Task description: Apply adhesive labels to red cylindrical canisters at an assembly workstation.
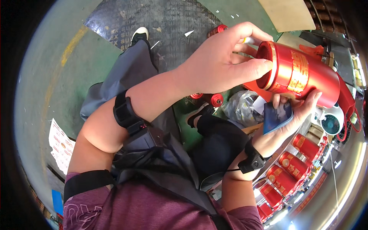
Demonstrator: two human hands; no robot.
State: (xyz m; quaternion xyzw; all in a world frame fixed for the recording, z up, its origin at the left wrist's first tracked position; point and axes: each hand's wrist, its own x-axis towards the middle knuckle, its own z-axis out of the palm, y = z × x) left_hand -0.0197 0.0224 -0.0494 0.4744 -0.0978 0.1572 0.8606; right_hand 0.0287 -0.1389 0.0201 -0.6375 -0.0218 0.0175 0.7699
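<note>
A shiny red cylindrical canister (324, 82) with gold-coloured labels and a gold rim lies tilted on its side in the air at the upper right. My left hand (222, 57) closes on its rimmed left end, thumb on the near side and fingers reaching over the far side. From below, my right hand (301, 117) grips the body of the canister, thumb along its lower side. A blue cloth-like piece (276, 118) covers part of the right hand's fingers. Whatever lies inside the left end is hidden by my left hand.
Red boxes (281, 178) with gold print stand in a row at the lower right, near a small round fan (331, 122). A clear plastic bag (239, 107) sits below my hands. Small red round parts (216, 100) lie on the floor, beside a dark mat (168, 23).
</note>
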